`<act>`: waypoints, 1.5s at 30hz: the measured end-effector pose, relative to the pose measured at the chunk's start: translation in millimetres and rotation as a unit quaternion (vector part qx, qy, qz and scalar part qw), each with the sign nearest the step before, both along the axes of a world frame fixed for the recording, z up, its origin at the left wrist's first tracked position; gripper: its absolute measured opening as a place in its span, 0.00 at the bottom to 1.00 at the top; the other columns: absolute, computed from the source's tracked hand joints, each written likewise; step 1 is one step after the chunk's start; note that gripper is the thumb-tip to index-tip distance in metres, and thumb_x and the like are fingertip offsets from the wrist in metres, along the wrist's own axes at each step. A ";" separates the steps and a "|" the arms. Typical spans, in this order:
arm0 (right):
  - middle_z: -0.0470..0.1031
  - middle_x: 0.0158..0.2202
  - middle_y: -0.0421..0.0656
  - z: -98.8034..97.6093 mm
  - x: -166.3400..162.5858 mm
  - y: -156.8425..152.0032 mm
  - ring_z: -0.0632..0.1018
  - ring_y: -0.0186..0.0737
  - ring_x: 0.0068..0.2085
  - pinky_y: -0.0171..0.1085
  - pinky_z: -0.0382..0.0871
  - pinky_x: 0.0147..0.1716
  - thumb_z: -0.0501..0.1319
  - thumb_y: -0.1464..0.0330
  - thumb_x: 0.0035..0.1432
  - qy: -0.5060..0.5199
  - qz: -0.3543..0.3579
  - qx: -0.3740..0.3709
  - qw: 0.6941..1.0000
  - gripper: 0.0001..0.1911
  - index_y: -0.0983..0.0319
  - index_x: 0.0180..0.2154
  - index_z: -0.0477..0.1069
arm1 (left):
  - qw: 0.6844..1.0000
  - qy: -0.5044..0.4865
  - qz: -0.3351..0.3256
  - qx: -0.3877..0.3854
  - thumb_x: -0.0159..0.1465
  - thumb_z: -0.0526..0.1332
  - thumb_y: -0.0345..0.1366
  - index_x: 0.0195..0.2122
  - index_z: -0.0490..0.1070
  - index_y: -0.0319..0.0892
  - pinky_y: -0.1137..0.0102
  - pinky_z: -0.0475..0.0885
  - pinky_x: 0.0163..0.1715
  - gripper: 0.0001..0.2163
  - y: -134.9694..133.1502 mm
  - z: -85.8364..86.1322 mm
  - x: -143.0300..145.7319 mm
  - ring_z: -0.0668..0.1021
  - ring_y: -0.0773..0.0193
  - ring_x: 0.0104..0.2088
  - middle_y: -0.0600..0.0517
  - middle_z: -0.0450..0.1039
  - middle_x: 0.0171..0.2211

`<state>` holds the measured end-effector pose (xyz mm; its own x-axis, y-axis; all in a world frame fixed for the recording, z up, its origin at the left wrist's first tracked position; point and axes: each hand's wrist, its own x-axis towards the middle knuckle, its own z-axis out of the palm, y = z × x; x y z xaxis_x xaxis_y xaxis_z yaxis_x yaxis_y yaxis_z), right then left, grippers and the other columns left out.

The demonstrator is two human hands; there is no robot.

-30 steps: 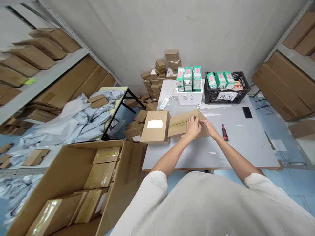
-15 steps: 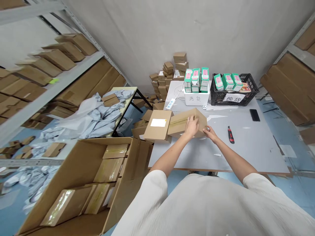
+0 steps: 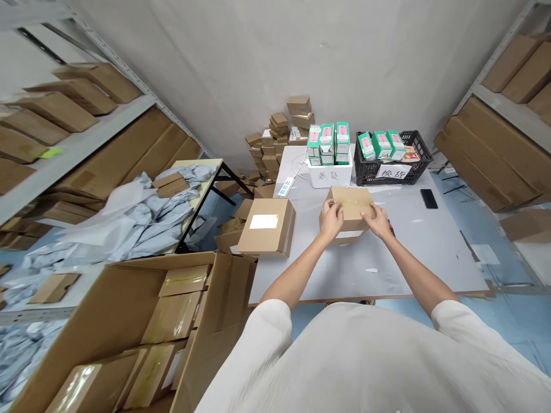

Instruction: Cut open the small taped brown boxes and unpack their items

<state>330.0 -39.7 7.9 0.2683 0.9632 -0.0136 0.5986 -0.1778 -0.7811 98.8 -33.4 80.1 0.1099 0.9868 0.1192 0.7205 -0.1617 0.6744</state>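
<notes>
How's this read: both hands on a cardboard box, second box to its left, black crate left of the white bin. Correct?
Not quite: the black crate stands right of the white bin, as the head view shows. The rest holds: left hand and right hand on a cardboard box, second box to its left.

The taped box [image 3: 353,220] is dull brown cardboard, and the tape [image 3: 358,202] on top looks shiny. The box beside it [image 3: 270,242] is dull cardboard too, with a flat white paper label [image 3: 264,221]. The tabletop [image 3: 422,246] looks smooth. The black basket [image 3: 374,174] is hard plastic full of holes. The bags [image 3: 155,221] are thin, wrinkly plastic. The shirt [image 3: 365,355] is soft-looking, dull cloth. The shelf [image 3: 92,133] looks like painted metal.
</notes>
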 end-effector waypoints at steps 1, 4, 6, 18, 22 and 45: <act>0.70 0.64 0.54 3.1 1.2 -1.7 0.68 0.62 0.68 0.57 0.60 0.71 0.66 0.43 0.60 -0.012 0.000 0.003 1.000 0.44 0.55 0.71 0.68 | 1.000 -0.010 0.000 -0.004 0.76 0.54 0.35 0.62 0.76 0.46 0.57 0.67 0.69 0.18 -0.2 -2.3 1.2 0.70 0.51 0.69 0.40 0.64 0.68; 0.70 0.63 0.54 8.7 2.8 -6.5 0.67 0.64 0.67 0.58 0.59 0.70 0.65 0.43 0.61 -0.042 0.007 0.014 0.999 0.42 0.55 0.70 0.69 | 0.999 -0.041 -0.001 -0.014 0.76 0.54 0.34 0.62 0.76 0.45 0.57 0.69 0.69 0.18 1.2 -9.5 3.3 0.72 0.52 0.68 0.40 0.63 0.68; 0.69 0.63 0.54 10.2 3.6 -8.7 0.67 0.64 0.66 0.59 0.60 0.70 0.65 0.44 0.61 -0.058 0.012 0.019 0.998 0.42 0.55 0.70 0.69 | 0.998 -0.053 0.000 -0.028 0.75 0.54 0.32 0.62 0.76 0.45 0.57 0.70 0.68 0.18 3.6 -14.5 3.5 0.73 0.53 0.67 0.40 0.63 0.68; 0.68 0.63 0.56 17.7 15.9 -15.8 0.67 0.67 0.64 0.63 0.60 0.67 0.64 0.46 0.64 -0.139 0.032 0.063 0.988 0.35 0.54 0.67 0.72 | 0.995 0.071 -0.061 -0.023 0.73 0.59 0.30 0.60 0.77 0.49 0.49 0.67 0.68 0.17 9.2 -16.0 17.9 0.69 0.45 0.70 0.42 0.64 0.70; 0.69 0.66 0.55 22.3 2.1 -21.2 0.67 0.67 0.64 0.62 0.60 0.67 0.65 0.47 0.63 -0.138 0.055 0.086 0.985 0.37 0.54 0.69 0.70 | 0.986 0.111 -0.118 -0.025 0.73 0.59 0.31 0.59 0.77 0.49 0.53 0.67 0.67 0.16 7.8 -1.1 39.9 0.74 0.46 0.64 0.41 0.74 0.62; 0.69 0.73 0.50 -2.3 -55.0 -14.2 0.67 0.56 0.73 0.58 0.59 0.73 0.58 0.53 0.69 0.033 0.174 0.022 0.984 0.29 0.55 0.67 0.73 | 0.975 0.080 0.067 -0.196 0.68 0.61 0.52 0.59 0.68 0.44 0.55 0.73 0.55 0.24 -0.2 26.8 -56.5 0.78 0.38 0.61 0.33 0.75 0.62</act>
